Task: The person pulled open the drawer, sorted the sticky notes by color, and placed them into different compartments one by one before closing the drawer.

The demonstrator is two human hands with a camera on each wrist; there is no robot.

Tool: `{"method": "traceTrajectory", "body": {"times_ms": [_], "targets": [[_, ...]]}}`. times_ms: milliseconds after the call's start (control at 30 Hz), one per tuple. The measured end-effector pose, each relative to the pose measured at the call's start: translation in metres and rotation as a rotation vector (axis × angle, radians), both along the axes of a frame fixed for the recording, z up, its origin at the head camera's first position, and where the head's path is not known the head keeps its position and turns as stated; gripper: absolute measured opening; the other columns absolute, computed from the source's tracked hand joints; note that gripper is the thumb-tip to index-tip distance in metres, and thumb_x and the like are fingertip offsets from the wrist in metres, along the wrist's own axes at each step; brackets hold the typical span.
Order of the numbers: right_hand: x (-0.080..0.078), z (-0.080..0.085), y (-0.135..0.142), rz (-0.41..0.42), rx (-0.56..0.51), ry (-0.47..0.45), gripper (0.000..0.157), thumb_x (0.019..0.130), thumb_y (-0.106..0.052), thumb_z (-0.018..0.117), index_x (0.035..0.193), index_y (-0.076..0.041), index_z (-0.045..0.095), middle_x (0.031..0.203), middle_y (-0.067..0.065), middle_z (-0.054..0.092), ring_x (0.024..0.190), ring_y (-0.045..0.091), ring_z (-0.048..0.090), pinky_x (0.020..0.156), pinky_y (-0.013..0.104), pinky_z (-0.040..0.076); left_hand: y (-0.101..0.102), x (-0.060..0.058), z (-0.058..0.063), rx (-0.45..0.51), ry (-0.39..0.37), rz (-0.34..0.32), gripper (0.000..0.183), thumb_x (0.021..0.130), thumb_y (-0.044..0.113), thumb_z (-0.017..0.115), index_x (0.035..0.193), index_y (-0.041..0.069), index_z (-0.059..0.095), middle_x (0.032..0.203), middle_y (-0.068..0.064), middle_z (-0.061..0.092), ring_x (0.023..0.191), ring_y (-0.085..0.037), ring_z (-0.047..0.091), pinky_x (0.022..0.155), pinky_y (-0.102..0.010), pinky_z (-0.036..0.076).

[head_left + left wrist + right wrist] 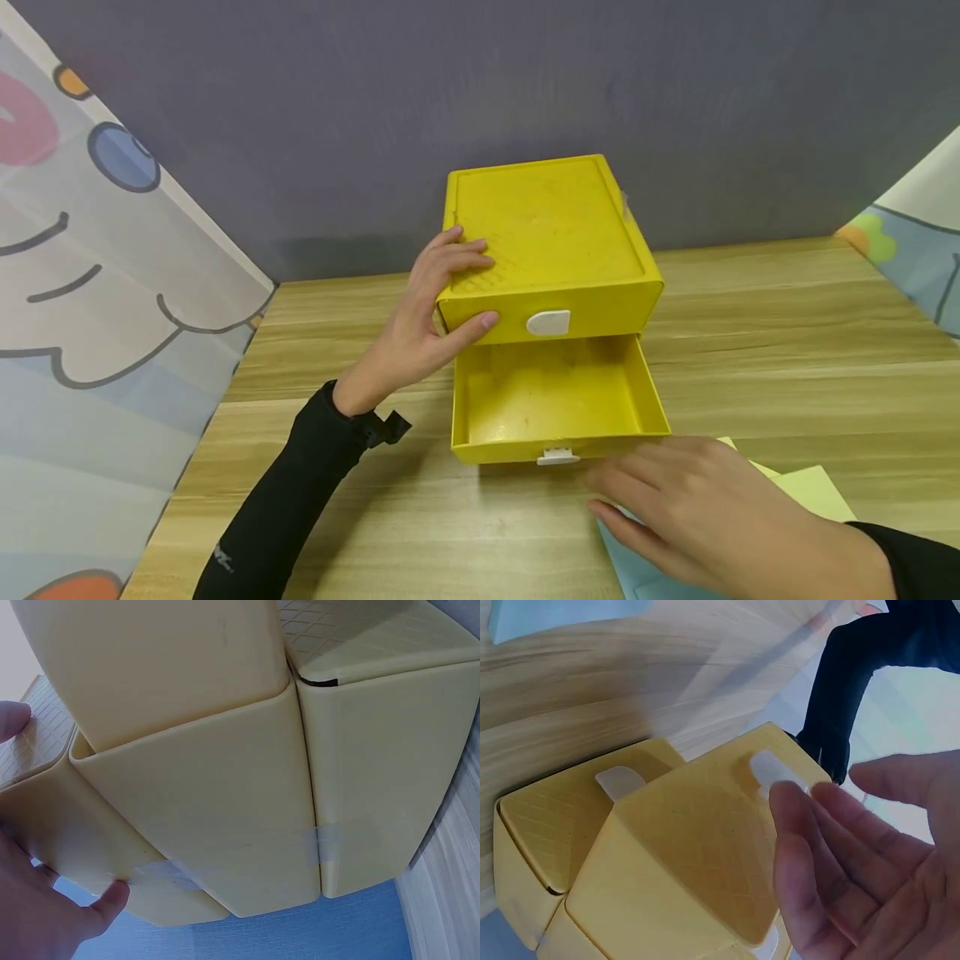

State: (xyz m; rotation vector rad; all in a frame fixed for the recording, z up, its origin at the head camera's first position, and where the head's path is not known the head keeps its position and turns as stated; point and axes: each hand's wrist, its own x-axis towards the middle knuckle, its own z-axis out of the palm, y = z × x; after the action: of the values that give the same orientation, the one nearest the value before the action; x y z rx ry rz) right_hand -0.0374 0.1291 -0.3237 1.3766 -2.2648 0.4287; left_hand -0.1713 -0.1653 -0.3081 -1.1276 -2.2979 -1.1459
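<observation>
A yellow drawer unit (540,225) with white handles stands on the table against the wall. One drawer (555,392) below the top one is pulled out, its bare yellow bottom showing. My left hand (420,325) grips the unit's upper left front corner, fingers on top and thumb on the front. In the left wrist view, its thumb and fingers rest on the unit's yellow casing (202,802). My right hand (697,508) is off the front right of that drawer, fingers loosely bent and holding nothing. In the right wrist view its fingertips overlap the drawer's white handle (772,769).
Light blue paper (637,558) and pale yellow paper (813,492) lie on the wooden table (787,350), partly hidden under my right hand. A grey wall (375,108) rises behind the unit. A cartoon-printed sheet (112,333) borders the table on the left.
</observation>
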Motion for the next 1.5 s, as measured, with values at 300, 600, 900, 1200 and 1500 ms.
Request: {"method": "traceTrajectory", "body": {"times_ms": [300, 600, 900, 1200, 1500], "targets": [[0.005, -0.041, 0.035, 0.182, 0.46, 0.016, 0.031, 0.092, -0.06, 0.063, 0.098, -0.03, 0.06, 0.084, -0.018, 0.059, 0.071, -0.001, 0.047, 0.061, 0.015, 0.033, 0.0, -0.002, -0.001, 0.014, 0.003, -0.006, 0.061, 0.1, 0.055, 0.054, 0.138, 0.008, 0.053, 0.156, -0.013, 0.045, 0.16, -0.025, 0.018, 0.135, -0.041, 0.012], [0.019, -0.078, 0.036, -0.008, 0.443, 0.09, 0.063, 0.089, -0.083, 0.042, 0.103, -0.023, 0.053, 0.079, -0.012, 0.045, 0.067, 0.003, 0.034, 0.057, 0.015, 0.022, 0.0, -0.001, -0.001, 0.005, 0.019, -0.011, 0.056, 0.102, 0.05, 0.055, 0.14, 0.01, 0.052, 0.157, -0.012, 0.044, 0.161, -0.024, 0.017, 0.135, -0.036, 0.012], [0.023, -0.079, 0.036, 0.009, 0.441, -0.008, 0.057, 0.093, -0.079, 0.042, 0.088, -0.023, 0.053, 0.076, -0.014, 0.043, 0.066, -0.001, 0.031, 0.053, 0.012, 0.013, 0.0, -0.002, -0.001, 0.017, 0.044, -0.018, 0.056, 0.102, 0.05, 0.055, 0.139, 0.009, 0.052, 0.156, -0.013, 0.044, 0.16, -0.027, 0.017, 0.135, -0.037, 0.011], [0.023, -0.08, 0.04, 0.044, 0.452, -0.132, 0.048, 0.093, -0.071, 0.052, 0.084, -0.025, 0.056, 0.073, -0.017, 0.038, 0.065, -0.004, 0.027, 0.052, 0.01, 0.013, 0.001, -0.001, -0.001, 0.009, 0.019, -0.015, 0.055, 0.101, 0.048, 0.056, 0.14, 0.01, 0.052, 0.157, -0.011, 0.043, 0.161, -0.025, 0.016, 0.135, -0.036, 0.011], [0.02, -0.057, 0.038, 0.18, 0.372, -0.46, 0.013, 0.089, -0.041, 0.073, 0.08, -0.038, 0.063, 0.08, -0.027, 0.044, 0.071, -0.016, 0.03, 0.053, 0.0, 0.017, 0.0, 0.0, -0.001, 0.007, 0.04, -0.008, 0.054, 0.102, 0.047, 0.056, 0.14, 0.009, 0.053, 0.157, -0.012, 0.044, 0.16, -0.025, 0.019, 0.135, -0.036, 0.012]]}}
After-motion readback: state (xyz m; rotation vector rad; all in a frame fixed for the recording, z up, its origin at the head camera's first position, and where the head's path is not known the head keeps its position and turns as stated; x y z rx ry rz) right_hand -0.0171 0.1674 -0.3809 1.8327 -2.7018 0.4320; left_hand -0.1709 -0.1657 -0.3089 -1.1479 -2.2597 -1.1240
